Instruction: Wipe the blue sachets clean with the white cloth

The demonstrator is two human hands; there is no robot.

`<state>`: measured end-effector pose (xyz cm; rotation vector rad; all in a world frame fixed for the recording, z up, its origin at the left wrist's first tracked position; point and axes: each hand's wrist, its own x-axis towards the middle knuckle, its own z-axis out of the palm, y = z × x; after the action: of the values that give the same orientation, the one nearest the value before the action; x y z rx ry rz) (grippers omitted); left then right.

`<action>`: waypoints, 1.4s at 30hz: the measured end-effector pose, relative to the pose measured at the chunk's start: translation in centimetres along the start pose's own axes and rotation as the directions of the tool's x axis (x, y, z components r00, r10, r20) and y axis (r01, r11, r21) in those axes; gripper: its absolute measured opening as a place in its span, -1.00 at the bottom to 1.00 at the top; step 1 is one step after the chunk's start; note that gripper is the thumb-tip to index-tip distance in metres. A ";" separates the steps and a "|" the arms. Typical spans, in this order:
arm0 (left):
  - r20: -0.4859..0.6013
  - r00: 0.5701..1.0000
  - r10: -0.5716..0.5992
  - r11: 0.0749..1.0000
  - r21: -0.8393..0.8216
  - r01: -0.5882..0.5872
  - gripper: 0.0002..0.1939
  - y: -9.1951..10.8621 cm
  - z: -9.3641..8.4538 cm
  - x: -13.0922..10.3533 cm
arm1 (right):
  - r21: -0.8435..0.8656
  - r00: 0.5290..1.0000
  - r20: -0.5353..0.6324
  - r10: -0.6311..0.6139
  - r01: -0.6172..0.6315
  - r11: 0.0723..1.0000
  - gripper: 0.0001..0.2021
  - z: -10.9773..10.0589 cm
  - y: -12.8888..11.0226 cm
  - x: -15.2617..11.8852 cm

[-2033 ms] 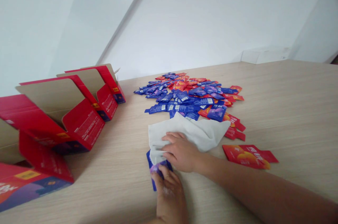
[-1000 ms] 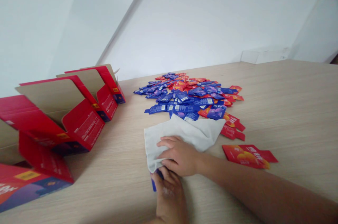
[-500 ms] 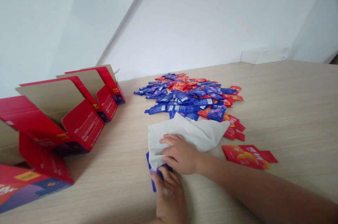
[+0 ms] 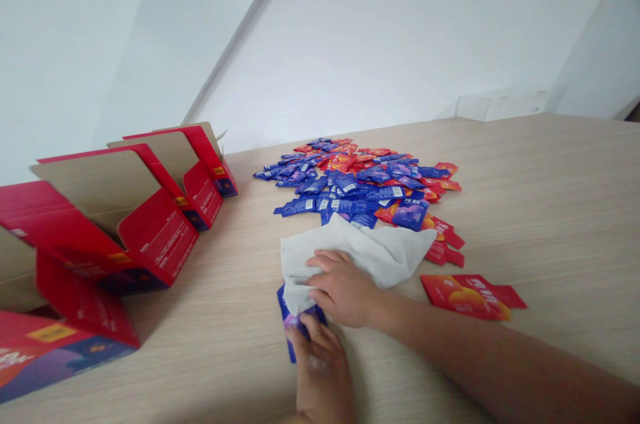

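A white cloth [image 4: 370,247] lies crumpled on the wooden table, its lower left part over a blue sachet [image 4: 283,304]. My right hand [image 4: 343,287] rests on the cloth from the right, fingers slightly bent and pressing it down. Below it, my left hand [image 4: 323,357] has its fingertips on the lower part of the blue sachet, holding it flat against the table. The sachet is partly hidden by the cloth and by my left fingers. To the right of my right hand, a red sachet [image 4: 467,296] lies flat.
A heap of blue and red sachets [image 4: 350,191] spreads behind the cloth. Several open red boxes [image 4: 160,237] stand in a row along the left. A white object [image 4: 515,105] sits by the wall at the back right of the table [image 4: 565,211].
My right hand has shifted slightly up and to the right, and the cloth's lower left corner has moved with it, showing more of the blue sachet. My left hand has barely moved.
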<state>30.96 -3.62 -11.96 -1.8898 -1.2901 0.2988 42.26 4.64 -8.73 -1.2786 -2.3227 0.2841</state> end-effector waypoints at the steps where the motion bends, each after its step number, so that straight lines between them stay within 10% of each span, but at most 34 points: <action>1: 0.003 1.000 -0.001 1.000 -0.001 0.001 -0.65 0.0 0.0 0.0 | -0.001 1.000 -0.004 -0.005 0.005 1.000 -0.73 0.0 0.0 0.0; 10: -0.027 0.999 -0.017 0.979 -0.203 0.011 -0.62 0.2 0.8 0.1 | 0.024 0.986 0.017 -0.163 0.163 0.986 -0.76 -0.1 0.0 -0.3; 20: -0.056 0.996 -0.068 0.962 -0.268 0.051 -0.63 0.4 1.1 -0.1 | -0.026 1.000 0.019 0.025 -0.025 0.999 -0.73 -0.1 -0.1 0.0; 30: -0.004 1.000 -0.010 0.998 -0.066 0.009 -0.62 0.2 0.2 0.1 | 0.041 0.983 0.034 -0.179 0.178 0.983 -0.74 -0.2 0.0 -0.3; 42: 0.027 0.999 0.024 0.998 0.059 -0.026 -0.65 0.0 0.0 0.0 | -0.014 1.000 0.005 -0.022 0.022 1.000 -0.74 0.1 0.1 -0.1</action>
<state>30.93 -3.62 -11.93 -1.8586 -1.2622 0.3725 42.34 4.66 -8.88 -1.2597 -2.3453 0.2640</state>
